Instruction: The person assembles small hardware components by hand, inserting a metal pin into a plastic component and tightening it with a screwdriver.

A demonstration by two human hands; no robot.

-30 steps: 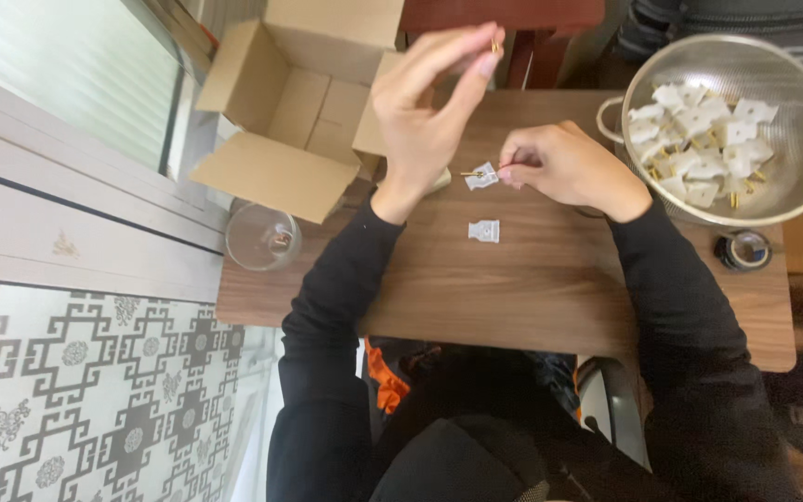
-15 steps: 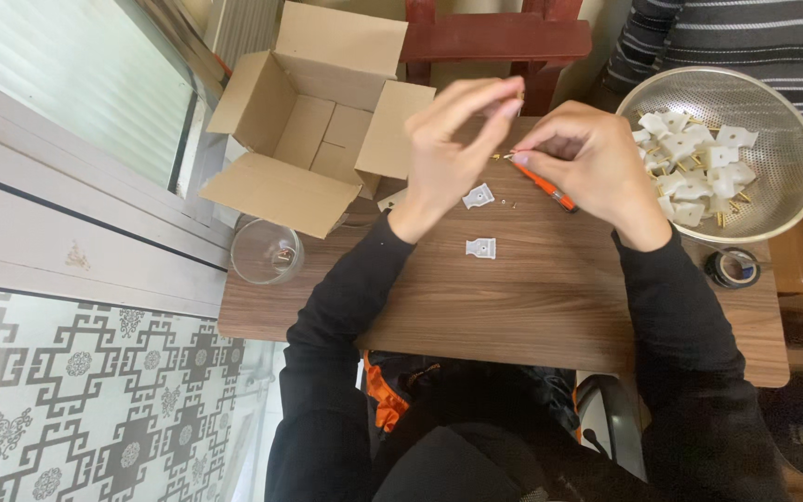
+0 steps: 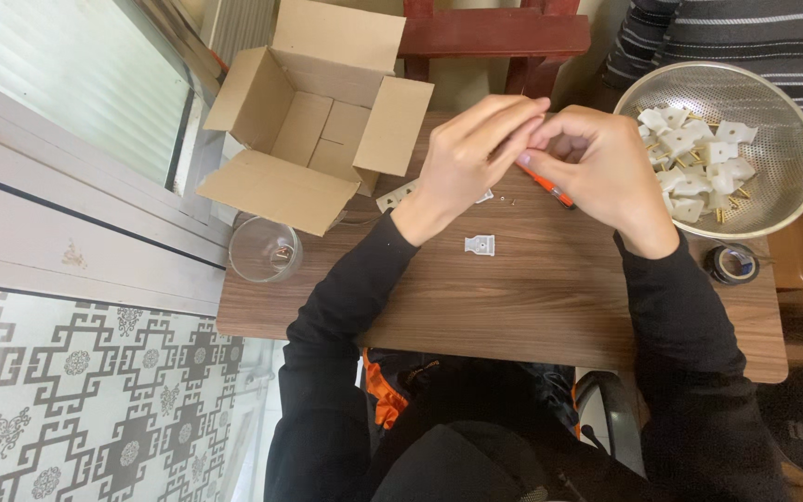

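Note:
My left hand [image 3: 471, 153] and my right hand [image 3: 597, 163] meet above the wooden table [image 3: 532, 288], fingertips touching. My right hand grips an orange screwdriver [image 3: 547, 187] whose shaft pokes out below the fingers. What my left fingers pinch is hidden between the hands. A small white plastic part [image 3: 480, 245] lies on the table below my left wrist. Another white part [image 3: 485, 196] peeks out under my left hand, with a tiny screw [image 3: 511, 201] beside it.
An open cardboard box [image 3: 313, 125] stands at the table's back left. A clear glass bowl [image 3: 264, 249] sits at the left edge. A metal colander [image 3: 773, 139] with several white parts is at the right, a roll of tape [image 3: 732, 264] below it. Another person's striped sleeve [image 3: 745, 37] is behind.
My hands have drawn together and closed over the part. The white part my right hand held a second ago is no longer visible; the screwdriver came into my right hand.

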